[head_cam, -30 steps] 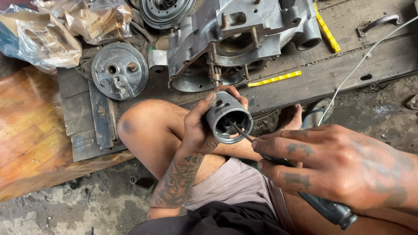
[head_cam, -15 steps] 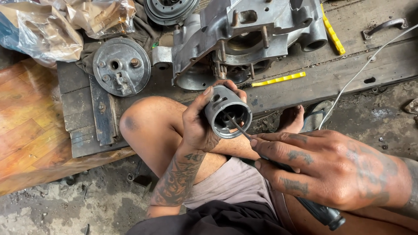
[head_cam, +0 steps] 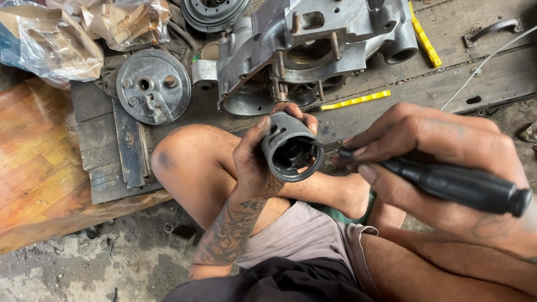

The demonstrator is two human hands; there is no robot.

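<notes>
The left hand (head_cam: 254, 162) is wrapped round the piston (head_cam: 291, 148), open end up, above the bent knee and just off the engine case (head_cam: 313, 50). The right hand (head_cam: 442, 168) pinches a screwdriver (head_cam: 447, 182), its tip inside the rim. I'd brace the piston firmly and pry gently, so the tip doesn't slip toward the thumb.

Even, soft daylight, no harsh shadows. Mild glare on plastic bags (head_cam: 50, 39). Sharp mid-frame; right hand (head_cam: 442, 168) near lens slightly soft.
</notes>
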